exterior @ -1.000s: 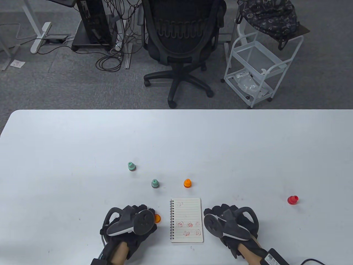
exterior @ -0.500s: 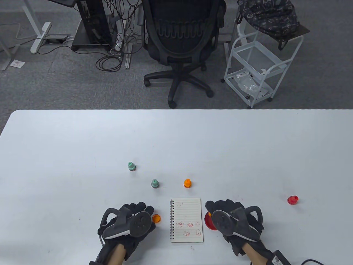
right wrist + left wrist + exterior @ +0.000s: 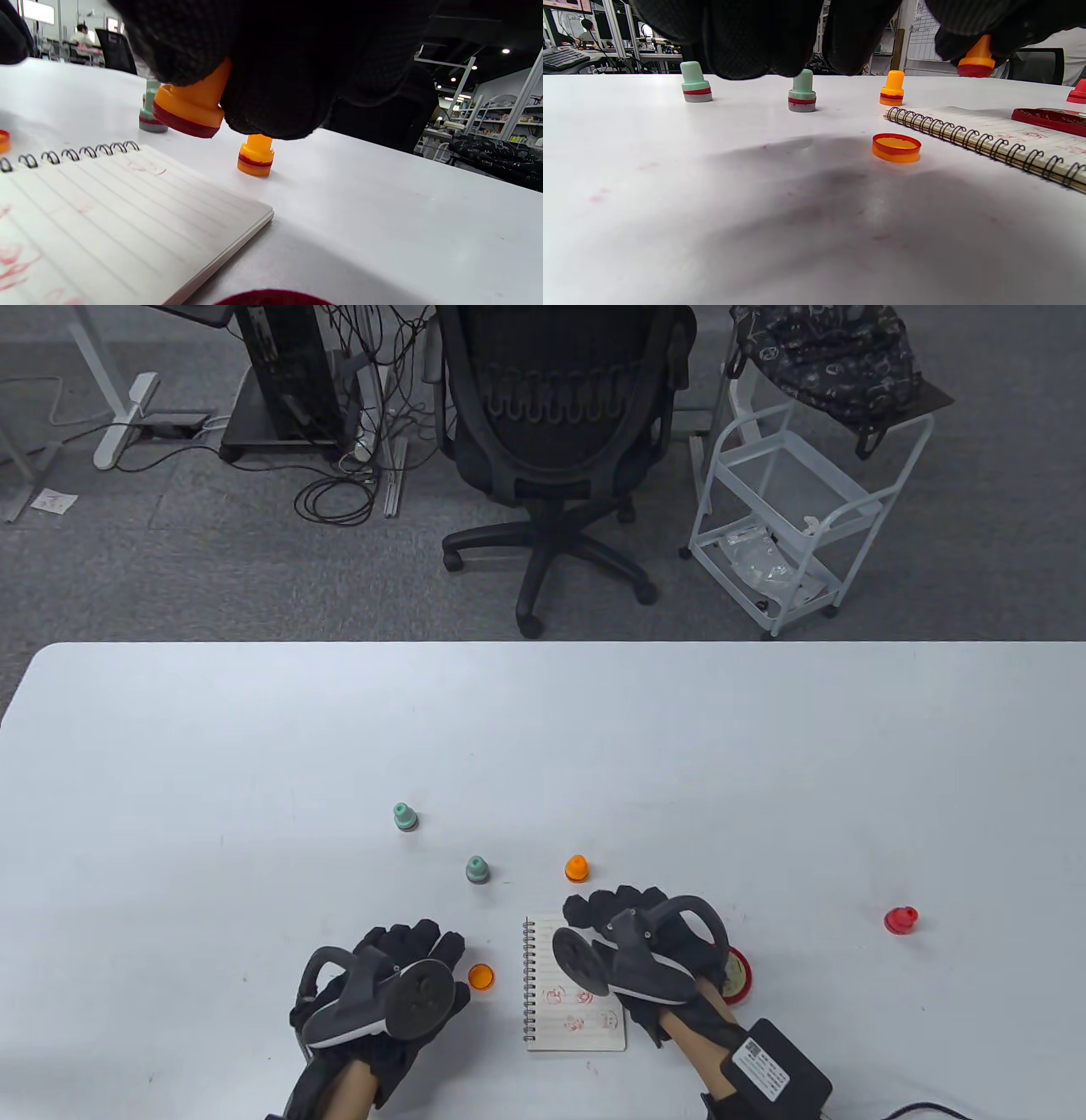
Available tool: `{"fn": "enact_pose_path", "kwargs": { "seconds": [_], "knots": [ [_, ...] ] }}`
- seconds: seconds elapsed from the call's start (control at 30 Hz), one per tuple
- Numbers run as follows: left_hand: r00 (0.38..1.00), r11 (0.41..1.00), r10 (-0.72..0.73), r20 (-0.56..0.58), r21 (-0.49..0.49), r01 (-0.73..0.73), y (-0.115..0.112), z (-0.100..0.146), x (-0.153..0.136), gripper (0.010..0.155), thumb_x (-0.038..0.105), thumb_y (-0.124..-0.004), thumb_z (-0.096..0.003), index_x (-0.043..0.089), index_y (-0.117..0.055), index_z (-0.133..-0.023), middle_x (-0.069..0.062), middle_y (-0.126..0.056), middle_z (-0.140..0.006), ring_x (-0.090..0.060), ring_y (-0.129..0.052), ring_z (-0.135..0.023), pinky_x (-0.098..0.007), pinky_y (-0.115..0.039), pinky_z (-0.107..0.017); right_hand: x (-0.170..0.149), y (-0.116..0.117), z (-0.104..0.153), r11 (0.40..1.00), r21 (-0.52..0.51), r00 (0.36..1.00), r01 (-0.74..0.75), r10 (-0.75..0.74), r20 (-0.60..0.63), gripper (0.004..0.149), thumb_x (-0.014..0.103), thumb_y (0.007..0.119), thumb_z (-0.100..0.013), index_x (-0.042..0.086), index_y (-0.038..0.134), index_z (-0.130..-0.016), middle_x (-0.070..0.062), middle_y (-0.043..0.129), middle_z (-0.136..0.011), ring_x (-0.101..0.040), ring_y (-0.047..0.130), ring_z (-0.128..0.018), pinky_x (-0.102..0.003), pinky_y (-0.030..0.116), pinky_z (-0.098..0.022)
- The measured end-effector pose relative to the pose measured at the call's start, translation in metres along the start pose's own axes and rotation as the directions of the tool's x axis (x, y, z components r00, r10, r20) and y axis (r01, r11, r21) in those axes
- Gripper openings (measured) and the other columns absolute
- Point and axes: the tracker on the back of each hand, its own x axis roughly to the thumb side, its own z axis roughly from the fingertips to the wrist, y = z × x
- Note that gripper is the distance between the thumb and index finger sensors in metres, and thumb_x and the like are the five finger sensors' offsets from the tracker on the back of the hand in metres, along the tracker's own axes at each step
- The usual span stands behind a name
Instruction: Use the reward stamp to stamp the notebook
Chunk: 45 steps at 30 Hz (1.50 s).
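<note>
Right wrist view shows our right hand (image 3: 271, 63) pinching the orange stamp (image 3: 191, 108) — red face down and tilted, above the far end of the notebook (image 3: 106, 203) — while our left hand (image 3: 399, 984), fingers relaxed, rests left of it.

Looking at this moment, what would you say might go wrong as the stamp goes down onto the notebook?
1. The orange stamp in the right hand is tilted above the notebook; pressed that way, it may print only partly.
2. The left hand is off the notebook, so the page might slide under the press.
3. Red prints already fill the lower lines; a new print could overlap them.
</note>
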Motion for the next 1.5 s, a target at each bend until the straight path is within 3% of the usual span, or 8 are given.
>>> {"fn": "enact_pose_path", "kwargs": {
  "seconds": [0.1,0.2,0.8,1.23,1.5],
  "knots": [
    [1.0,1.0,0.001,0.0,0.005,-0.001,-0.001,0.0,0.0,0.066,0.051,-0.066,-0.054,0.013,-0.071,-0.108,-0.021,-0.066,-0.111,-0.053,-0.073,-0.092,-0.067,-0.059,-0.068,0.004,0.01,-0.008,0.997,-0.022,0.997,-0.076,0.076,-0.007,0.05,0.032,0.08,-0.035,0.031,0.077,-0.085,0.002,0.093,-0.08,-0.016,0.101,-0.059,-0.037,0.085,-0.05],
    [1.0,1.0,0.006,-0.001,-0.002,-0.006,-0.002,-0.001,-0.001,0.067,0.051,-0.066,-0.054,0.013,-0.071,-0.108,-0.022,-0.066,-0.111,-0.053,-0.073,-0.092,-0.067,-0.059,-0.068,0.003,0.017,-0.011,0.999,0.018,1.0,-0.031,0.031,0.002,0.05,0.033,0.081,-0.035,0.031,0.077,-0.085,0.002,0.093,-0.079,-0.016,0.101,-0.058,-0.037,0.085,-0.05],
    [1.0,0.999,0.01,-0.004,-0.033,-0.01,-0.007,-0.004,-0.001,0.066,0.051,-0.066,-0.0541,0.013,-0.071,-0.108,-0.022,-0.067,-0.111,-0.053,-0.073,-0.092,-0.067,-0.059,-0.068,0.013,0.029,-0.015,0.993,0.01,0.993,-0.114,0.113,0.012,0.049,0.031,0.081,-0.031,0.032,0.08,-0.08,0.003,0.095,-0.075,-0.016,0.101,-0.054,-0.037,0.086,-0.049],
    [1.0,0.999,0.025,-0.008,-0.046,-0.025,-0.007,-0.003,-0.002,0.066,0.051,-0.066,-0.054,0.013,-0.071,-0.108,-0.021,-0.066,-0.111,-0.053,-0.073,-0.092,-0.067,-0.059,-0.068,0.019,0.021,-0.048,0.951,0.279,0.99,-0.132,0.138,-0.002,0.049,0.031,0.085,-0.027,0.033,0.084,-0.075,0.004,0.097,-0.071,-0.015,0.102,-0.052,-0.036,0.086,-0.048],
    [0.998,0.999,0.044,-0.04,-0.021,-0.045,-0.004,0.004,-0.008,0.066,0.051,-0.066,-0.0541,0.013,-0.071,-0.108,-0.022,-0.067,-0.111,-0.053,-0.073,-0.092,-0.067,-0.059,-0.068,0.014,0.021,-0.061,0.927,0.368,0.997,-0.078,0.082,0.004,0.048,0.032,0.087,-0.024,0.032,0.087,-0.072,0.002,0.099,-0.068,-0.016,0.103,-0.048,-0.036,0.087,-0.046]
  ]
}}
